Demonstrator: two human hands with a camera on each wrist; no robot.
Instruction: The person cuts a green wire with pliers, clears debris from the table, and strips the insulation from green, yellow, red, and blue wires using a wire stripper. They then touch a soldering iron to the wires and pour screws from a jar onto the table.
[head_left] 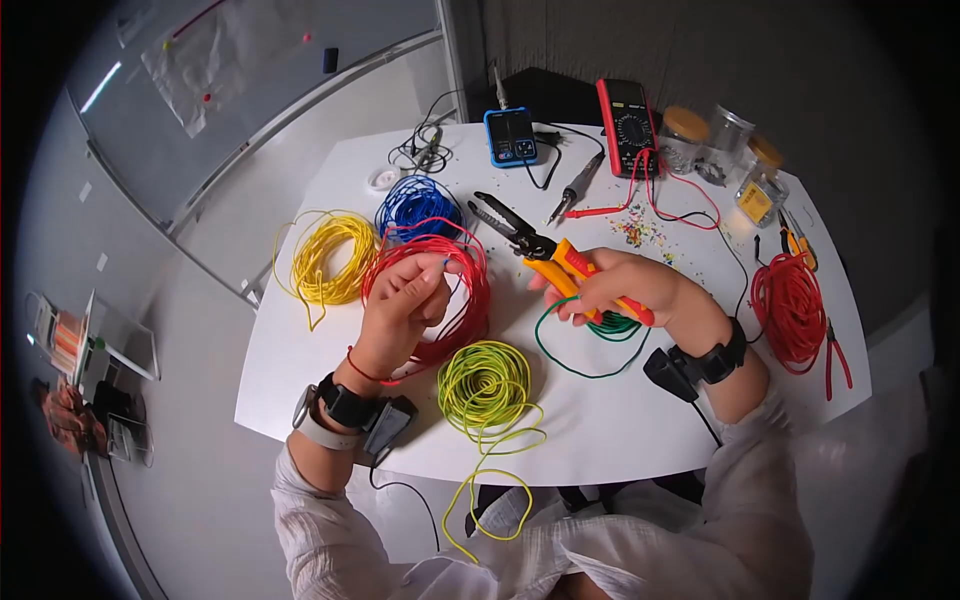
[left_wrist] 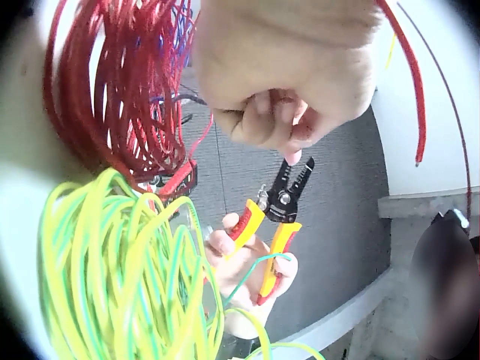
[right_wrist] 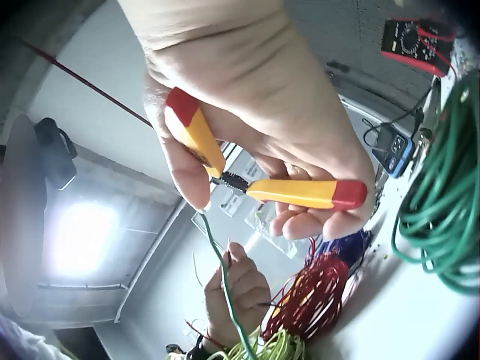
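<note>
My right hand (head_left: 640,285) holds wire strippers (head_left: 548,252) by their yellow-orange and red handles, the black jaws spread. In the right wrist view, the handles (right_wrist: 300,193) lie across the fingers. A green wire (left_wrist: 255,268) overlaps this hand in the left wrist view. My left hand (head_left: 405,300) has curled fingers, the thumb pressed to the index finger, pinching a tiny dark-blue bit (head_left: 446,262). The left hand hovers over the red wire coil (head_left: 478,300). A loose red wire end (left_wrist: 418,150) sticks out beside the left wrist.
Yellow (head_left: 300,265), blue (head_left: 418,208), green (right_wrist: 442,187) and yellow-green (head_left: 485,385) wire coils lie around the hands. Behind stand a blue-edged meter (head_left: 511,137), a red multimeter (head_left: 628,128) and jars (head_left: 684,140). Another red coil (head_left: 790,310) lies right; coloured scraps (head_left: 640,232) are scattered.
</note>
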